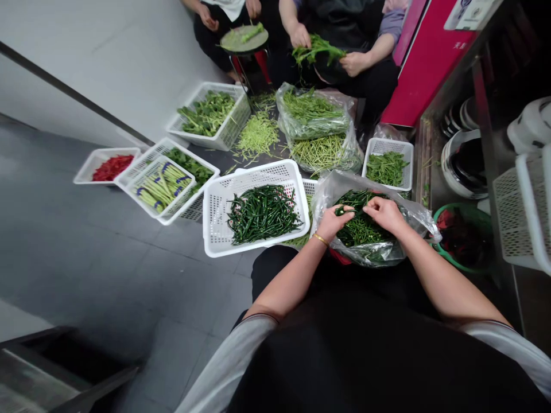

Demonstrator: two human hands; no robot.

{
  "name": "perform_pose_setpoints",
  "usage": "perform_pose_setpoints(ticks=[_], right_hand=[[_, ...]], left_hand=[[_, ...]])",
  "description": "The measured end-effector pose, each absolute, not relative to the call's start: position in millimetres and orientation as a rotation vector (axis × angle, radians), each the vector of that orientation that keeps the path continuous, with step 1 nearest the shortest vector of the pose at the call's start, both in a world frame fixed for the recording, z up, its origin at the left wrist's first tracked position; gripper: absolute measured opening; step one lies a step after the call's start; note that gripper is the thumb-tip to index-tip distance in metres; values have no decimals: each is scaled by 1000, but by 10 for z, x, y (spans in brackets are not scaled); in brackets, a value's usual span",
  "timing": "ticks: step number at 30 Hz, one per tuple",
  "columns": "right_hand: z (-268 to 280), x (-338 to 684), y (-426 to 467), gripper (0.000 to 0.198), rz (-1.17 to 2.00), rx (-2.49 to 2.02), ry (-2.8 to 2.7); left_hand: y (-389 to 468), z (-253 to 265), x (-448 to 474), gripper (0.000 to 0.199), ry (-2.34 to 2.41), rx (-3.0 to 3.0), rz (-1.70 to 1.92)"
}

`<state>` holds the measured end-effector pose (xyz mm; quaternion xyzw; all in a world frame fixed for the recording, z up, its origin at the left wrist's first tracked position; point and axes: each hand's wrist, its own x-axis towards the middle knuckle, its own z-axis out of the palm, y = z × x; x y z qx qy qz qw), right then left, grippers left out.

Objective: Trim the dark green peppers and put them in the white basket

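Note:
My left hand point(330, 222), with a gold bracelet at its wrist, is closed on a few slim dark green chili peppers point(344, 211). Close to its fingertips, my right hand point(385, 214) is pinched; whatever lies between its thumb and finger is too small to make out. Both hands are over a clear plastic bag point(415, 221) of green chili peppers and thin green stems, open in front of my lap. Left of the bag, a white perforated basket point(215, 221) holds a heap of the same glossy peppers point(264, 215).
Several white baskets of greens stand beyond, with red peppers point(112, 168) at far left. Cut stems point(257, 136) lie on the floor near bagged green stalks point(318, 152). Two people sit opposite, one holding leafy greens point(318, 50). A green basket point(465, 264) and metal shelving are at right.

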<state>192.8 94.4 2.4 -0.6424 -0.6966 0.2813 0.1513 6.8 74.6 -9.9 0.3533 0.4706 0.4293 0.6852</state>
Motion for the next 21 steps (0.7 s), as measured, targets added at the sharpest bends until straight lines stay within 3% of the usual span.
perform_pose_setpoints(ticks=[3,9,13,16,21], right_hand=[[110,1936,632,20,902,-1714,-1956],[176,1906,613,20,380,-1791,-2278],[81,1985,1071,29,565,-2124,-2236],[-21,1987,1386,32,622,-2288,-2004],[-14,2031,1331,22,1001,-2111,-1538]], left_hand=[[703,-150,181,29,1025,962,802],[572,-162,212,30,823,582,589],[607,-75,27,25,663,540,667],[641,-13,-72,33,611,558,626],[644,-39,7,39,709,625,790]])
